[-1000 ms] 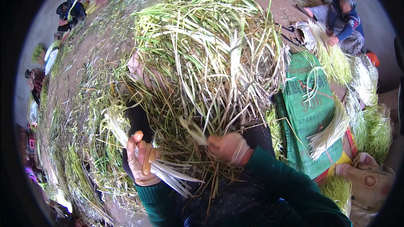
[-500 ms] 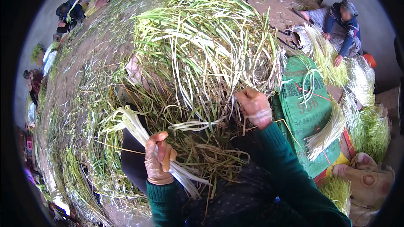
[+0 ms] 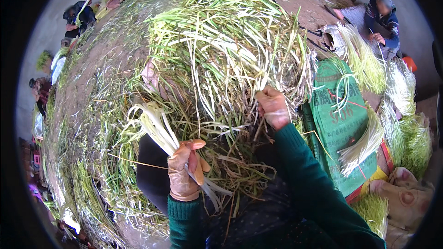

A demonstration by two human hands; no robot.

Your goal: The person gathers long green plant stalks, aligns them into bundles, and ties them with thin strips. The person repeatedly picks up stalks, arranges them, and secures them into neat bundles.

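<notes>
My left hand (image 3: 187, 171), in a tan glove, is closed round a bundle of pale, peeled-looking garlic shoots (image 3: 156, 122). Their yellowish ends fan out up and to the left, and the white ends stick out below the fist. To the right, my right hand (image 3: 273, 107) pinches at the near edge of a big heap of green and white garlic shoots (image 3: 217, 41). Its fingertips meet stalks there; which ones they grip is partly hidden. Brown, withered leaves and peelings (image 3: 230, 163) lie between the hands, over my lap.
On the right lies a green woven sack (image 3: 330, 152) bearing a small bunch of pale shoots (image 3: 362, 145). Beyond it, a co-worker (image 3: 380, 23) sits beside more bundles (image 3: 362, 64). Another person (image 3: 79, 18) sits far left. Loose leaves (image 3: 92, 124) litter the floor.
My left hand and its bundle have shifted right. My right hand has moved slightly up along the heap's edge. The co-worker at right has straightened and now holds up a stalk.
</notes>
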